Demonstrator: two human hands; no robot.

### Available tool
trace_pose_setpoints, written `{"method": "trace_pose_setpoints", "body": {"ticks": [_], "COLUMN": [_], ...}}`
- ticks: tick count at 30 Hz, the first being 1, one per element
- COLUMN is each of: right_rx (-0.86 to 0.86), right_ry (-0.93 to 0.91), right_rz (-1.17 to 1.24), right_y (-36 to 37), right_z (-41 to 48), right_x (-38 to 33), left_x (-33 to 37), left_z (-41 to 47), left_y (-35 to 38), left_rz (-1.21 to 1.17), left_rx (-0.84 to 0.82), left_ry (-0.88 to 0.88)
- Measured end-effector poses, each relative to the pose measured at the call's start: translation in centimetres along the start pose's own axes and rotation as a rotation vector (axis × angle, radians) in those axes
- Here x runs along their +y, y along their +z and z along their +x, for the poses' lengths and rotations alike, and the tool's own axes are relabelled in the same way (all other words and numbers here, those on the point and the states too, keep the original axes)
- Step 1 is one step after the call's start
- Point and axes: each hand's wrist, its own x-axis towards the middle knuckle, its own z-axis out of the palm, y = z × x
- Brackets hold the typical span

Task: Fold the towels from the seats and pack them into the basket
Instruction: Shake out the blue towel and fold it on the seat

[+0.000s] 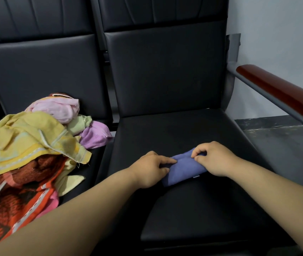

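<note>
Both hands on folded blue towel (182,167) – L hand (151,169) & R hand (214,158) pinching its ends, on black seat (193,126); unfolded towel pile (36,145) left.

Two seats side by side, backrests at the far side. Right seat (183,130): folded towel (183,168) lies on the cushion, middle, a bit right. Left hand (151,169) at the towel's left end, right hand (215,159) at its right end, fingers (169,160) of both pinching it. Left seat (94,169): loose towel pile (32,145) on it, running off the near-left edge of view, well apart from the folded towel. Armrest (285,97) right of the right seat. Floor (276,137) below the armrest, wall (276,34) behind it, far right.
</note>
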Motion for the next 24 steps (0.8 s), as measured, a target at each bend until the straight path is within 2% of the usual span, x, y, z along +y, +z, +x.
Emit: {"method": "trace_pose_setpoints", "body": {"ticks": [5,12,18,24], "right_rx": [-0.147,-0.356,-0.272,-0.207], "right_ry": [0.137,0.301,0.27,0.094], "right_rz": [0.055,0.123,0.592,0.807], "right_y": [-1.2,-1.7,-1.7,-5.4], "right_z": [0.0,0.4,-0.5,-2.5], "right_x": [-1.5,-2.7,-1.6,-1.3], "left_x": [0.9,1.4,1.0,4.0], "left_z": [0.4,-0.3,-1.6,-3.6], "left_y": [-0.6,0.2,0.9,-0.6], "left_rz": [-0.019,-0.085,-0.282,-0.614], "left_rx": [-0.095,0.049,0.16,0.228], "left_ry": [-0.035,-0.059,-0.036,0.035]}}
